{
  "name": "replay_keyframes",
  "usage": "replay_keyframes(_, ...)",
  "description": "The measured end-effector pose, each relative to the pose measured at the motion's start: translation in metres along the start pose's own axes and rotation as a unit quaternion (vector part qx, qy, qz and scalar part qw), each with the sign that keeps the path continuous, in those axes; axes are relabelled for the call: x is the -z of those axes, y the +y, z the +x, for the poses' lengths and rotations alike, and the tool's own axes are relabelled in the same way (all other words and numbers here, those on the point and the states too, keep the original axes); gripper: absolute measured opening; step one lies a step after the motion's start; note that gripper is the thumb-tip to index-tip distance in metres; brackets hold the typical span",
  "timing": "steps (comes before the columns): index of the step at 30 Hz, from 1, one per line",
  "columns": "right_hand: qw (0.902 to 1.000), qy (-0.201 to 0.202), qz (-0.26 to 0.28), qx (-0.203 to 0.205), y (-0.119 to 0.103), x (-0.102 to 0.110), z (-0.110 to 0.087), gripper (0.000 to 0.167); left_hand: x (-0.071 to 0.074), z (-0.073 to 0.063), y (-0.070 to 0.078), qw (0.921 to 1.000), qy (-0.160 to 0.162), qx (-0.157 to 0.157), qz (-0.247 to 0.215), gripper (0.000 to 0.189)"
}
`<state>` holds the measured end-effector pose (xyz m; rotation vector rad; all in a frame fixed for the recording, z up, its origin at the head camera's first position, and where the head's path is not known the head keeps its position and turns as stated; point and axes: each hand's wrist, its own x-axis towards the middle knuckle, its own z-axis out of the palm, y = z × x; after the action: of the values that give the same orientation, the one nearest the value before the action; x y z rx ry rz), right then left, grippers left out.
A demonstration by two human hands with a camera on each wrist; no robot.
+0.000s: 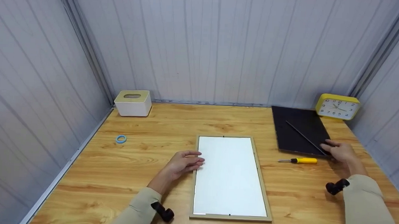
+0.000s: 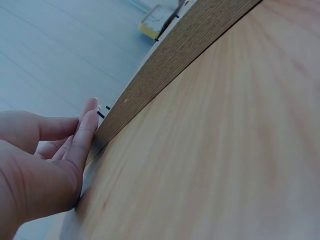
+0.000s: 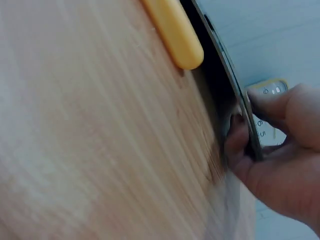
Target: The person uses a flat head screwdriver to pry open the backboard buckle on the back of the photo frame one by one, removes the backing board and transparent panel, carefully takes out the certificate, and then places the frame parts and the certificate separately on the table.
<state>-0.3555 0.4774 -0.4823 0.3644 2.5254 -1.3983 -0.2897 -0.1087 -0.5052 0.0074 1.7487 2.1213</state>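
A picture frame (image 1: 268, 209) with a thin wood-coloured border lies face down on the table, a white sheet (image 1: 230, 177) filling it and small dark tabs at its edges. My left hand (image 1: 183, 163) is at the frame's left side, fingers loosely extended over the border; in the left wrist view the fingertips are right at its edge. At the right, my right hand (image 1: 342, 152) pinches the near right corner of a black backing board (image 1: 299, 130). The right wrist view shows the board's edge (image 3: 245, 107) between thumb and fingers, that corner raised off the table. A thin dark strip (image 1: 303, 135) crosses the board diagonally.
A yellow-handled screwdriver (image 1: 305, 160) lies just in front of the board. Behind the board stands a yellow clock (image 1: 337, 107). A tissue box (image 1: 133, 104) sits at the back left, with a blue ring-shaped roll (image 1: 121, 139) nearer. Panel walls enclose the table.
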Motion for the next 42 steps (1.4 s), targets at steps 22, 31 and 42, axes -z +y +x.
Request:
replay_keyframes(22, 0.9562, 0.038, -0.279, 0.081, 0.0, -0.014, -0.008, 0.102, 0.0, 0.0, -0.003, 1.0, 0.001, 0.002, 0.005, 0.037)
replay_keyframes(31, 0.949, 0.044, -0.295, 0.101, 0.002, -0.016, -0.005, 0.101, 0.0, 0.001, -0.002, 1.0, 0.004, 0.003, 0.007, 0.037)
replay_keyframes(42, 0.9512, 0.041, -0.285, 0.111, 0.005, -0.016, -0.007, 0.099, 0.0, 0.002, -0.002, 1.0, 0.004, 0.007, 0.003, 0.038)
